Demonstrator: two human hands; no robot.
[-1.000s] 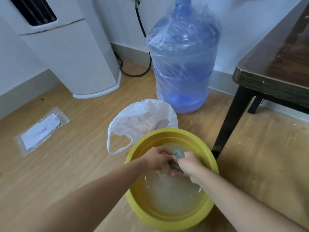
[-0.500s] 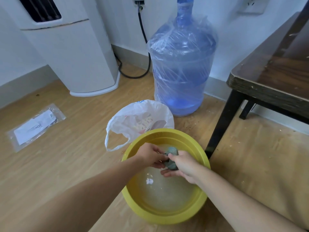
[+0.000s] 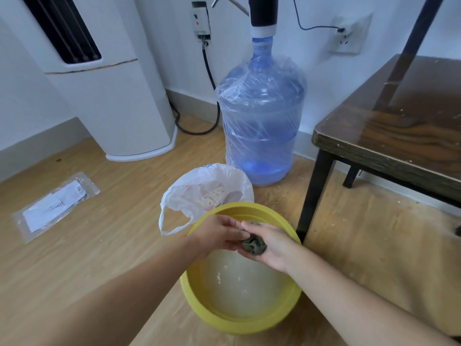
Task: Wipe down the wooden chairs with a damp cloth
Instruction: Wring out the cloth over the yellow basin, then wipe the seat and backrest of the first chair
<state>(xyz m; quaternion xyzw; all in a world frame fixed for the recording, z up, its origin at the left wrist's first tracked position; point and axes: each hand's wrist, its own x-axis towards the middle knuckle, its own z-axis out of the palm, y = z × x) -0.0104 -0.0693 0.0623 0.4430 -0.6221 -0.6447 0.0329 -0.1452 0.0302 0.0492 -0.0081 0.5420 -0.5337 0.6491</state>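
A wet, bunched grey-green cloth [image 3: 253, 247] lies in the upturned palm of my right hand [image 3: 273, 245], above a yellow basin [image 3: 199, 303] of cloudy water on the floor. My left hand [image 3: 218, 233] is against the cloth's left side, its fingertips pinching the edge. A dark wooden seat [image 3: 389, 128] with black metal legs stands at the right, its near leg [image 3: 313, 193] just beside the basin.
A white plastic bag [image 3: 199, 193] touches the basin's far rim. Behind it stands a large blue water jug [image 3: 260, 113] with a pump on top. A white floor air-conditioner [image 3: 109, 96] is at the back left, cables along the wall, a flat plastic packet [image 3: 55, 208] on the floor.
Both hands lifted the cloth out of the water and the right hand turned palm up, opening around it. The view tilted upward, showing more of the wall and jug.
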